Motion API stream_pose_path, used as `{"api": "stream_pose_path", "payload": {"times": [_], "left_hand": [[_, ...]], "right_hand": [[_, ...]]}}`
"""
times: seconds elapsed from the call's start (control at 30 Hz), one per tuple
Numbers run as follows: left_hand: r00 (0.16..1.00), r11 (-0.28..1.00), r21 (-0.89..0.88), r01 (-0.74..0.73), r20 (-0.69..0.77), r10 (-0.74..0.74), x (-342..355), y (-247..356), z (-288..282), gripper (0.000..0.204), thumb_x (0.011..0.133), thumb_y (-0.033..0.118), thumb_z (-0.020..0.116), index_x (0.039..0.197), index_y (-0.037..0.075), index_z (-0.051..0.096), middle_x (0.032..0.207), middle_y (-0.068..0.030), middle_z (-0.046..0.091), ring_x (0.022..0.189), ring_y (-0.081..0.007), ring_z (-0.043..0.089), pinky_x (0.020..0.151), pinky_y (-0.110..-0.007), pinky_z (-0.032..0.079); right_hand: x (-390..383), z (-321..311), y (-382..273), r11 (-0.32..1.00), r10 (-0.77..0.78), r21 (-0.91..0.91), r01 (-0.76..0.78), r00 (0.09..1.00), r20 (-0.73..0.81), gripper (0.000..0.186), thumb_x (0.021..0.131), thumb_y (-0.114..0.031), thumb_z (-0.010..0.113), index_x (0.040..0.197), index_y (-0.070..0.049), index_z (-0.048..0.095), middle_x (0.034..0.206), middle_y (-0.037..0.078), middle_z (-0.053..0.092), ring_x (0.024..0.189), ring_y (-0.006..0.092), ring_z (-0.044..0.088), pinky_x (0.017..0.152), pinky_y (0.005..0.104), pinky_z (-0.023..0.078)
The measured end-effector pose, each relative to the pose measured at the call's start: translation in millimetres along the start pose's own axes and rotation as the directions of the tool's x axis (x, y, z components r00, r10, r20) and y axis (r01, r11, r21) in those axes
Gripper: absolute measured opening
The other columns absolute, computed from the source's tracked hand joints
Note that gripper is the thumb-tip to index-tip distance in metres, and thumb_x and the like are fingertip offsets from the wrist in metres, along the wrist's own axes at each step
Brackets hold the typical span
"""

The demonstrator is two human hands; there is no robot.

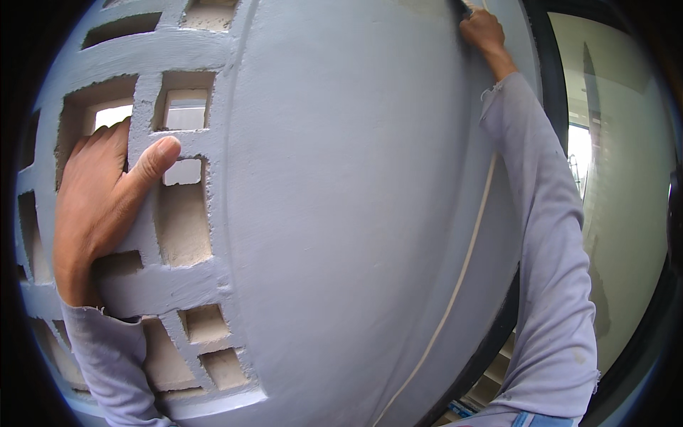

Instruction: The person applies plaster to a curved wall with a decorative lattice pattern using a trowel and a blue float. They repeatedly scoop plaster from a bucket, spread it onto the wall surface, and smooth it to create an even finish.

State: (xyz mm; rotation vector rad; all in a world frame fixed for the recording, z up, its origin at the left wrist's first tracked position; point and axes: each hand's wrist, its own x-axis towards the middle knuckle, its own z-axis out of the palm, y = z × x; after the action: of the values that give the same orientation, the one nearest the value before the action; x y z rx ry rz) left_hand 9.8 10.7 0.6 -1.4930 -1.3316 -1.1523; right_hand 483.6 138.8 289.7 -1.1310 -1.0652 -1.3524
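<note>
At the left, the left hand [99, 181] reaches into an opening [73, 117] of the grey lattice [128, 295], its thumb spread away from the fingers across the upright rib beside it. The fingertips are hidden, so whether that grip squeezes the rib I cannot tell. The edges there look rough, and loading the hold unevenly could scrape the fingers or crumble a thin rib. In the middle stands the smooth grey panel [341, 213]; a careless knock from a hard edge could mark its even surface. Farther right, a thin pale strip [461, 285] rises along the panel and passes behind the right sleeve [551, 285], which might snag it or rub the surface. At the top, the right hand [484, 30] is bent around a dark tool [465, 8], pinching its visible end at the panel's upper right; the rest is cut off. Overreaching that high could make it slip toward the dark frame [549, 64] and scratch it.
</note>
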Motion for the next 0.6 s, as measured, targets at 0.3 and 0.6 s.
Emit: {"api": "stream_pose_path", "payload": {"times": [0.3, 0.6], "left_hand": [[0.997, 0.998, 0.063, 0.010, 0.074, -0.014, -1, 4, -10, 0.079, 0.083, 0.073, 0.038, 0.105, 0.001, 0.061, 0.096, -0.0200, 0.062, 0.095, -0.0354, 0.055, 0.090, -0.044, 0.039], [1.000, 1.000, 0.008, -0.013, -0.011, 0.013, -2, 3, -1, 0.080, 0.082, 0.074, 0.039, 0.106, 0.001, 0.062, 0.096, -0.0195, 0.064, 0.093, -0.0358, 0.057, 0.089, -0.045, 0.041]], "right_hand": [[-27, -83, 2, 0.991, -0.109, 0.111, 0.079, 0.948, 0.300, 0.028, 0.081, -0.024, 0.055, 0.099, -0.006, 0.067, 0.091, 0.021, 0.067, 0.089, 0.0384, 0.063, 0.079, 0.0433, 0.048], [61, -22, 21, 0.980, -0.178, 0.064, 0.189, 0.972, -0.150, 0.028, 0.081, -0.017, 0.054, 0.099, 0.001, 0.066, 0.097, 0.027, 0.063, 0.098, 0.0419, 0.059, 0.085, 0.0471, 0.046]]}}
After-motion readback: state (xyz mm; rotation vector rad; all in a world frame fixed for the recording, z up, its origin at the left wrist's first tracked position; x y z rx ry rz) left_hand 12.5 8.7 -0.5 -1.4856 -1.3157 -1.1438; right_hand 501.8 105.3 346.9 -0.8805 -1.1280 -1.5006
